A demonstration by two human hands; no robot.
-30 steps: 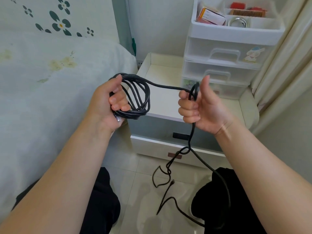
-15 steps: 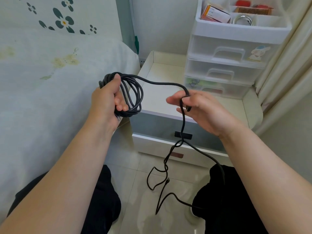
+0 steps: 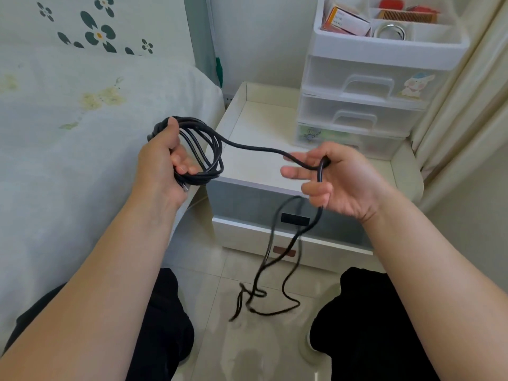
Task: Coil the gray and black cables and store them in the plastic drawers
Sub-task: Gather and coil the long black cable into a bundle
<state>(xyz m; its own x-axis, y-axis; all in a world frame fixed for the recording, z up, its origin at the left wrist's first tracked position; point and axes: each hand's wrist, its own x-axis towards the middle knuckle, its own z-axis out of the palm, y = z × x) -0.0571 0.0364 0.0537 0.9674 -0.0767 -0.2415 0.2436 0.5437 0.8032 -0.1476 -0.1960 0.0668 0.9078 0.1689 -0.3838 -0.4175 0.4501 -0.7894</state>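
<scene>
Bedside nightstand (image 3: 255, 171) behind; both hands grip black cable (image 3: 255, 147): left hand (image 3: 165, 160) coil, right hand (image 3: 338, 180) strand.

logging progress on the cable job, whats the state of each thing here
black cable: partly coiled, tail trailing on the floor
left hand: grips the coil
right hand: cable looped over its curled fingers
plastic drawers: all closed
top tray: open, holds small items
nightstand drawer: closed
</scene>
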